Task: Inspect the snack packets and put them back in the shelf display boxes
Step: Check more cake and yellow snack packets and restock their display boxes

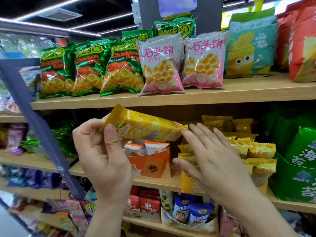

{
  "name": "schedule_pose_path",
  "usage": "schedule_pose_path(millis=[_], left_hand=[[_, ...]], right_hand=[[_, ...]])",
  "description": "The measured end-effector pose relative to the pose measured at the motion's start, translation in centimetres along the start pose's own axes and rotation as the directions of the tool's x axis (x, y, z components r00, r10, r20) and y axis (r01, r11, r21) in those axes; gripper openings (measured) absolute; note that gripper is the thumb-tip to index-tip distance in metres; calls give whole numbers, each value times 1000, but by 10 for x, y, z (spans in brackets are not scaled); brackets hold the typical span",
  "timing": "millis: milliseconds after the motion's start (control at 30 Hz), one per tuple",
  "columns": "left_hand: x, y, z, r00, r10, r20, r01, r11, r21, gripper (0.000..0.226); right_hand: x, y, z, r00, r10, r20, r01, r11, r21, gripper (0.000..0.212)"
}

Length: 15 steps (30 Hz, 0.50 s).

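The left hand (104, 156) pinches the left end of a long yellow plastic snack packet (145, 127) between thumb and curled fingers, in the air above the orange cardboard display box (153, 166) on the wooden shelf (153, 183). Inspection is under way (nothing is put back yet, I judge). The right hand (210, 161), fingers straight and slightly spread, touches the packet's right end and covers the crowded yellow cardboard display box (189, 185).

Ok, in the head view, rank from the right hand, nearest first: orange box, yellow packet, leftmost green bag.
1. Yellow packet, at the right hand's fingertips.
2. Orange box, left of the thumb.
3. Leftmost green bag, top shelf.
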<state>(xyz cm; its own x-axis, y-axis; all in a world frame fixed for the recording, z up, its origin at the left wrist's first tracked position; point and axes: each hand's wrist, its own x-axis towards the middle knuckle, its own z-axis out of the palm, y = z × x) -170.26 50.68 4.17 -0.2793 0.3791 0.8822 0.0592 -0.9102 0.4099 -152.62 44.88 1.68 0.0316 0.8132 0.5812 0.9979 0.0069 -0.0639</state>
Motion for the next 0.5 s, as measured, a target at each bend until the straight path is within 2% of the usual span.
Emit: schedule_pose_path(millis=[67, 133, 200, 300, 367, 500], left_hand=[[6, 9, -9, 991, -84, -107, 74, 993, -91, 15], [11, 14, -19, 950, -259, -176, 217, 949, -228, 7], [12, 17, -27, 884, -420, -205, 343, 881, -325, 9], [1, 26, -29, 817, -538, -208, 447, 819, -360, 15], [-10, 32, -28, 783, -589, -200, 496, 786, -369, 16], [-27, 44, -29, 744, -651, -150, 556, 727, -403, 16]], right_hand=[[-1, -6, -4, 998, -31, -61, 38, 993, 113, 64], [-3, -9, -14, 994, -29, -107, 63, 944, 325, 60], [-5, -11, -26, 999, 38, -37, -8, 799, 602, 58], [-14, -13, -34, 993, 113, -20, -39, 503, 863, 54], [-23, -13, -37, 989, 145, -29, -18, 317, 948, 40], [-47, -7, -43, 976, 216, -33, -17, 223, 975, 30]])
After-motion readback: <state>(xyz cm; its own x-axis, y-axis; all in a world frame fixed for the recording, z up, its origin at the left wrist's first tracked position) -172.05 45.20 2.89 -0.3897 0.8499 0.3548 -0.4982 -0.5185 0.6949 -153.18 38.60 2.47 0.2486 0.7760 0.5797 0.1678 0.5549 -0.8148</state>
